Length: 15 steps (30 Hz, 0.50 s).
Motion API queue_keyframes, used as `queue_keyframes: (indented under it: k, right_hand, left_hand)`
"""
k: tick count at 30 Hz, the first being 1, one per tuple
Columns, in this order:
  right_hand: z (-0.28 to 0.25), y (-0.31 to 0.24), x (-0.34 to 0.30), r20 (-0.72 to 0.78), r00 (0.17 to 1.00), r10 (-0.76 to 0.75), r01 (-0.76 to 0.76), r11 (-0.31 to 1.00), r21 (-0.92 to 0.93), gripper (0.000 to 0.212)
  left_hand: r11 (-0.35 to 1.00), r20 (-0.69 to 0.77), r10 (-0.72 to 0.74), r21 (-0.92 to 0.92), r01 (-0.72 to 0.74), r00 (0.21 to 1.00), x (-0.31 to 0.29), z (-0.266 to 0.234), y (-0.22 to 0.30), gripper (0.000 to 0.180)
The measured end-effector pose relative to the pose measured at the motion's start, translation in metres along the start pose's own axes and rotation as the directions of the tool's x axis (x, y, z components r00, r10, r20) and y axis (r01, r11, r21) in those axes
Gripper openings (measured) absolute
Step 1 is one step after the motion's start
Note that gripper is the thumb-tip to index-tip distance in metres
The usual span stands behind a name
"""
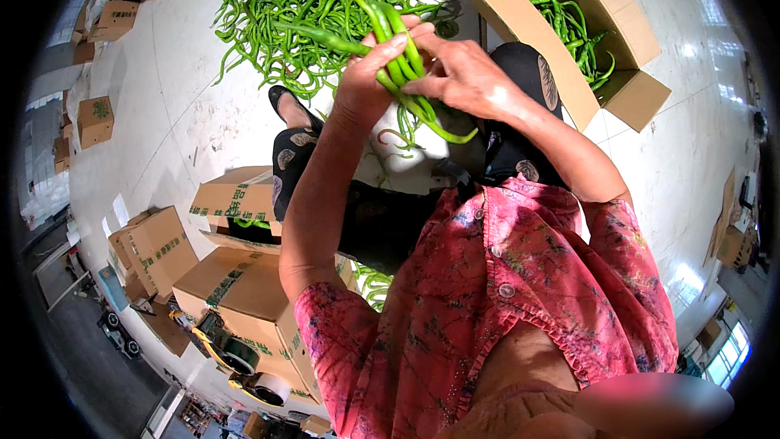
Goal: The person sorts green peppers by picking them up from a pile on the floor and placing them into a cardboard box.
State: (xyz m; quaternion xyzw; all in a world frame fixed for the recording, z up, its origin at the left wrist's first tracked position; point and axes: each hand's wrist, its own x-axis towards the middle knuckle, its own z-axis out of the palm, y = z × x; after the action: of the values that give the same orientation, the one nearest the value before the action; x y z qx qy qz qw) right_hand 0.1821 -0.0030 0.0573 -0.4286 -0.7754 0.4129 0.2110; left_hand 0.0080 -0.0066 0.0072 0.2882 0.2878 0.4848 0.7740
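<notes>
Several long green chili peppers are bunched between my two hands, above the floor. My left hand is closed on them, its thumb lying across the bunch and one pepper sticking out to the left. From the other side my right hand grips the same bunch with bent fingers; some of its fingertips are hidden behind the peppers. A big loose pile of green chili peppers lies on the floor beyond my hands. At the far right, an open cardboard box has more chili peppers inside.
Closed cardboard boxes and a part-open box stand at my left. More cartons line the far left side. A few stray peppers and one red curled pepper lie between my legs. My left shoe is near the pile.
</notes>
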Motion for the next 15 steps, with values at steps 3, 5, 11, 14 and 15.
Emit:
queue_keyframes:
  k: [3,5,11,14,15]
  right_hand:
    - [0.018,0.015,0.005,-0.067,0.997,0.037,-0.034,0.998,0.050,0.042]
    - [0.018,0.023,0.009,0.060,0.993,0.105,-0.112,0.985,0.134,0.040]
    - [0.007,0.036,0.012,0.260,0.962,0.087,-0.244,0.704,0.667,0.039]
    - [-0.007,0.049,0.007,0.269,0.953,0.140,-0.290,0.676,0.677,0.041]
    - [-0.009,0.047,0.006,0.243,0.960,0.140,-0.275,0.636,0.721,0.034]
  left_hand:
    - [0.999,-0.020,-0.042,0.017,0.042,0.999,-0.003,0.009,0.002,0.038]
    - [0.998,-0.044,-0.034,0.050,0.036,0.998,-0.007,0.009,0.002,0.038]
    - [0.957,-0.063,0.001,0.289,0.017,0.998,-0.006,-0.008,-0.008,0.038]
    - [0.989,-0.192,-0.124,-0.106,0.105,0.974,-0.004,0.007,0.002,0.034]
    - [0.992,-0.205,-0.120,-0.066,0.109,0.971,-0.004,0.003,0.002,0.035]
